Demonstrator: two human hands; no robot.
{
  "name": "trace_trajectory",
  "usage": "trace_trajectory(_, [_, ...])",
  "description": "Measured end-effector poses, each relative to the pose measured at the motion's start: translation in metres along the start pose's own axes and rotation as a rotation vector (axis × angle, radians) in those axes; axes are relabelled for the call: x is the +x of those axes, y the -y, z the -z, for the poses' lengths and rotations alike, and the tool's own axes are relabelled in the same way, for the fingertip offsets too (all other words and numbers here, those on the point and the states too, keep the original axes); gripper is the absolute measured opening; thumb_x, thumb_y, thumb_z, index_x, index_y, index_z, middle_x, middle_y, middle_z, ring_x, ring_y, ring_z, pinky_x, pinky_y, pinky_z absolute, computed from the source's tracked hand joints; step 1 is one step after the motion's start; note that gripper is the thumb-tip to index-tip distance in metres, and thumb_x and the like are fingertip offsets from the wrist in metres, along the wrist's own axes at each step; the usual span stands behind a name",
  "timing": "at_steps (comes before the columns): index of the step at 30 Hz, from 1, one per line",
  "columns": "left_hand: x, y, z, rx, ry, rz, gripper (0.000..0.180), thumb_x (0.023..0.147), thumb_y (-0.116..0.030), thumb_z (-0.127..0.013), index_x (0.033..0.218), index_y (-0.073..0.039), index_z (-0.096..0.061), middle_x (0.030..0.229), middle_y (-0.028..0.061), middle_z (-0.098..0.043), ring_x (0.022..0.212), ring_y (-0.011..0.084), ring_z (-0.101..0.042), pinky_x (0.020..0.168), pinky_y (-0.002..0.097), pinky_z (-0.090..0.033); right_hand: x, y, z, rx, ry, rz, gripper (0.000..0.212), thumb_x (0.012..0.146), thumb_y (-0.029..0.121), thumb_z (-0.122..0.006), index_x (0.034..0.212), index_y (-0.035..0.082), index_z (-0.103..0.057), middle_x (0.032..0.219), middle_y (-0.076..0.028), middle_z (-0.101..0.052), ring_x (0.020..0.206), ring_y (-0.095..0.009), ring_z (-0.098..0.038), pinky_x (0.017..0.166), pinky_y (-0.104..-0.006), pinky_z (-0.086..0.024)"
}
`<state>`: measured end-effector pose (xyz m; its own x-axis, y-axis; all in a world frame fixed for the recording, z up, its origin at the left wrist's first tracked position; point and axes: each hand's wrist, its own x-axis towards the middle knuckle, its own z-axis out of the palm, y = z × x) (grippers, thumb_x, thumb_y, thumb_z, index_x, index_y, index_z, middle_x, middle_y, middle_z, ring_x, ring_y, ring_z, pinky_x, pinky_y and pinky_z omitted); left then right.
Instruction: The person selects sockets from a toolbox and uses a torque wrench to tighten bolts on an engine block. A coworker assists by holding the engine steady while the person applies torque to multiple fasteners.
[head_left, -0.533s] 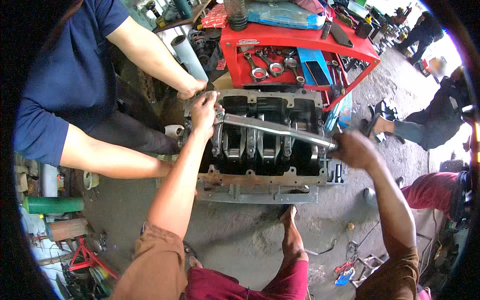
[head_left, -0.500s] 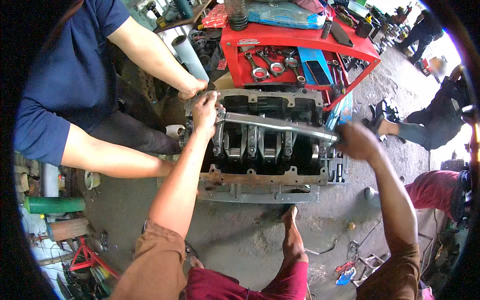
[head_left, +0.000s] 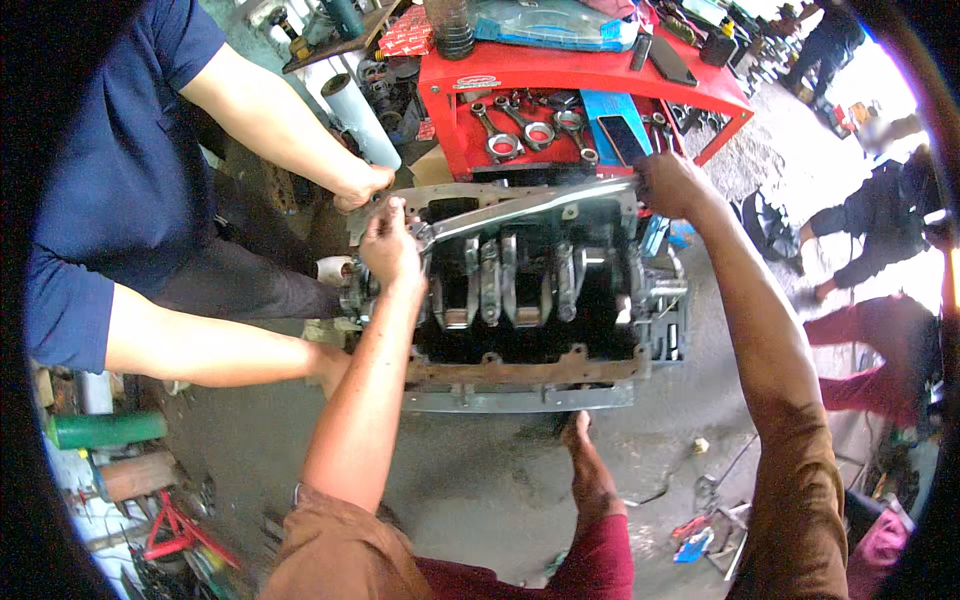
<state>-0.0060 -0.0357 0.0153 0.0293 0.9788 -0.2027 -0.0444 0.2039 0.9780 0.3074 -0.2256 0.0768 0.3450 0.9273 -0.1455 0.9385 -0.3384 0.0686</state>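
Observation:
In front of me lies an engine block (head_left: 540, 370) with its crankshaft (head_left: 490, 280) and bearing caps exposed. A long silver torque wrench (head_left: 530, 210) slants across it, rising toward the far right. My left hand (head_left: 393, 250) is closed at the wrench's head end, over the block's left side; the socket beneath is hidden by the fingers. My right hand (head_left: 675, 186) is wrapped around the handle end, beyond the block's far right corner. Across from my left arm, a co-worker's two hands, one of them the far hand (head_left: 365, 188), rest at the left end of the block.
A red tool cart (head_left: 590, 62) stands behind the block, with several connecting rods (head_left: 537, 133) and a phone (head_left: 622, 140) on its shelf. A green cylinder (head_left: 108, 430) and a red stand (head_left: 172, 535) are at left. Another person (head_left: 865, 220) sits at right.
My right hand has swung the wrench handle away from me, toward the cart. My left hand stays at the wrench's head. The whole view has shifted slightly.

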Motion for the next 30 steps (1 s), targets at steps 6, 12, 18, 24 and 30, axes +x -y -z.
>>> trace_trajectory(6, [0.002,-0.002,-0.020,-0.027,-0.231,-0.084,0.031,0.094,-0.031,-0.060,0.090,-0.001,-0.068,0.078,0.0057,-0.069,0.057,0.0131,-0.062,0.048,0.0262,-0.050,0.013,-0.008,-0.050,-0.079,-0.293,-0.190,0.020,0.068,0.021,-0.072,0.078,0.004,-0.068,0.075,-0.020,-0.066,0.073,-0.038,-0.065,0.072,-0.0472,-0.053])
trace_trajectory(12, [-0.002,-0.009,-0.015,0.396,-0.270,-0.116,0.039,0.091,-0.033,-0.056,0.080,0.000,-0.071,0.083,0.0190,-0.071,0.080,0.0341,-0.069,0.077,0.0436,-0.054,0.009,-0.015,-0.065,-0.092,-0.477,-0.088,0.015,0.068,0.016,-0.074,0.075,0.004,-0.068,0.075,-0.018,-0.066,0.075,-0.038,-0.065,0.071,-0.0470,-0.051])
trace_trajectory(18, [0.000,-0.007,-0.016,0.414,-0.264,-0.159,0.039,0.091,-0.034,-0.055,0.078,-0.001,-0.071,0.081,0.0171,-0.071,0.079,0.0329,-0.069,0.074,0.0445,-0.053,0.009,0.001,-0.045,-0.126,-0.311,-0.215,0.022,0.078,0.020,-0.063,0.090,0.002,-0.070,0.087,-0.025,-0.068,0.081,-0.038,-0.068,0.075,-0.0479,-0.056])
trace_trajectory(24, [0.011,0.007,-0.017,0.195,-0.173,-0.097,0.039,0.095,-0.035,-0.056,0.080,-0.002,-0.069,0.074,0.0090,-0.071,0.064,0.0218,-0.068,0.063,0.0371,-0.052,-0.007,0.022,-0.020,0.012,-0.196,-0.313,0.022,0.078,0.019,-0.062,0.086,0.001,-0.071,0.092,-0.023,-0.069,0.087,-0.037,-0.069,0.083,-0.0461,-0.054])
trace_trajectory(30, [0.008,0.012,-0.010,-0.024,-0.035,-0.054,0.032,0.097,-0.031,-0.056,0.087,-0.001,-0.064,0.076,0.0036,-0.066,0.057,0.0101,-0.059,0.049,0.0265,-0.045,-0.004,0.027,-0.011,0.065,-0.214,-0.259,0.016,0.076,0.017,-0.060,0.079,0.007,-0.072,0.087,-0.019,-0.070,0.084,-0.034,-0.070,0.085,-0.0457,-0.051])
